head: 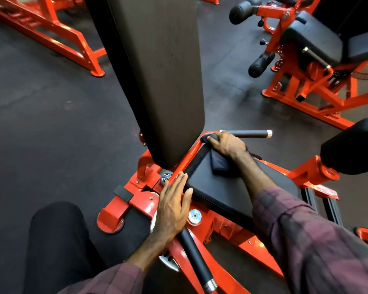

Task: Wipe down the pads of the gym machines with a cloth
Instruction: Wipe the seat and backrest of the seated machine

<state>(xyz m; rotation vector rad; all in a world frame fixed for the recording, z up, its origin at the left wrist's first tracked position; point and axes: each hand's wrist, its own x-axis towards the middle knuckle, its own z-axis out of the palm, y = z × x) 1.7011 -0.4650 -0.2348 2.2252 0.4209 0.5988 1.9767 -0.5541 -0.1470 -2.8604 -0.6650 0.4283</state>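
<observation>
A black seat pad (225,187) of an orange gym machine lies in front of me, with a tall black back pad (164,77) rising behind it. My right hand (226,144) grips a dark cloth (220,163) against the orange handle bar at the seat's far edge; the cloth hangs down onto the seat. My left hand (173,205) rests flat, fingers straight, on the near orange bar beside the seat's left corner.
Black grip handles stick out at the far side (251,134) and near side (194,255). Another orange machine with black pads (312,41) stands at the right, an orange frame (51,32) at the upper left. My dark trouser leg (57,247) is at the lower left. Dark rubber floor surrounds everything.
</observation>
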